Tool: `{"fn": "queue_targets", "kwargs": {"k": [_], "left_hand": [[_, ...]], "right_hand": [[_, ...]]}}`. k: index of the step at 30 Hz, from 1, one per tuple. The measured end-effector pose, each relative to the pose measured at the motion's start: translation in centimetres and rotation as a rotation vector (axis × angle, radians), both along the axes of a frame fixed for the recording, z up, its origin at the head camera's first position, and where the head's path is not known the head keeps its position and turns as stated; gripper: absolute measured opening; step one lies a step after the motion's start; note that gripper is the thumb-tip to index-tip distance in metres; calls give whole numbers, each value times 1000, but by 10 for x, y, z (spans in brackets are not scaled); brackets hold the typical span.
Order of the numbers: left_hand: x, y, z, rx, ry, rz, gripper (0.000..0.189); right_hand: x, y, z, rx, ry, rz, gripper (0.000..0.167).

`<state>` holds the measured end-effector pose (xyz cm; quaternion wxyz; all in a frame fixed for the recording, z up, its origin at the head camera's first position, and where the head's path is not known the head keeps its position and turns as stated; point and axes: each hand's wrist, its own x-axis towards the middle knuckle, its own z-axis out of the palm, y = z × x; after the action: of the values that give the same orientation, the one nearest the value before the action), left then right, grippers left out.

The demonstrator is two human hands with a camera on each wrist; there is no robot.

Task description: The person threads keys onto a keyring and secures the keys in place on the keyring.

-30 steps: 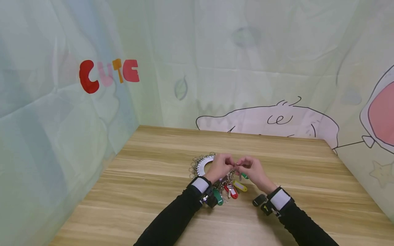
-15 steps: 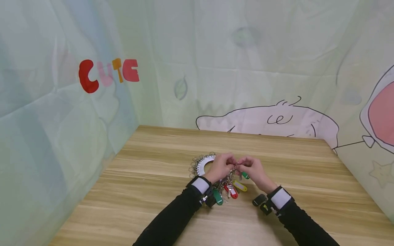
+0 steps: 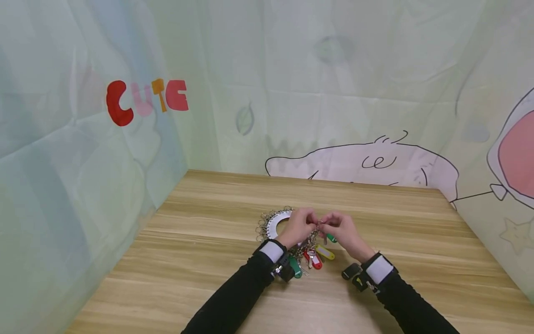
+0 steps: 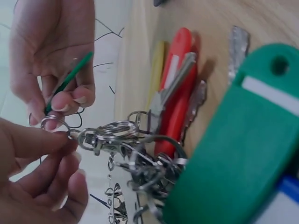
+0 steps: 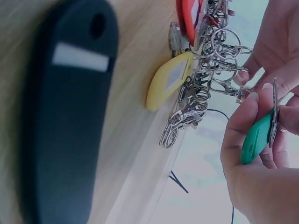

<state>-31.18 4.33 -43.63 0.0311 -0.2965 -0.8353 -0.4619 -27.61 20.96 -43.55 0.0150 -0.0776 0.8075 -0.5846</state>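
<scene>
A white round key holder (image 3: 273, 227) with metal clasps and rings all around its rim lies at the table's middle. Over its right side my left hand (image 3: 298, 225) pinches a small split ring (image 4: 55, 117) at the end of one clasp. Fingertip to fingertip with it, my right hand (image 3: 344, 234) holds a key (image 5: 274, 112) with a green tag (image 5: 257, 140) right at that ring. The exact join of key and ring is hidden by fingers. Under my hands hang other keys with a red tag (image 3: 314, 260), a yellow tag (image 3: 325, 252) and another green tag (image 3: 295, 267).
A black tag (image 3: 352, 272) lies beside my right wrist, and shows large in the right wrist view. The wooden table (image 3: 200, 232) ends at a printed cloth backdrop (image 3: 233, 83) behind and at the sides.
Both hands stay in nearly the same place with their fingertips together. The green tag at my right hand shifts only slightly.
</scene>
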Motion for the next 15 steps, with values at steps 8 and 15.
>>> {"fn": "queue_targets", "kwargs": {"k": [8,15], "left_hand": [[0,1,-3,-4,54,-25,13],[-1,1,-3,12,29,-2,12]], "right_hand": [[-1,1,-1,-38,-42,-14,21],[0,0,0,-34,-36,-8,21]]}}
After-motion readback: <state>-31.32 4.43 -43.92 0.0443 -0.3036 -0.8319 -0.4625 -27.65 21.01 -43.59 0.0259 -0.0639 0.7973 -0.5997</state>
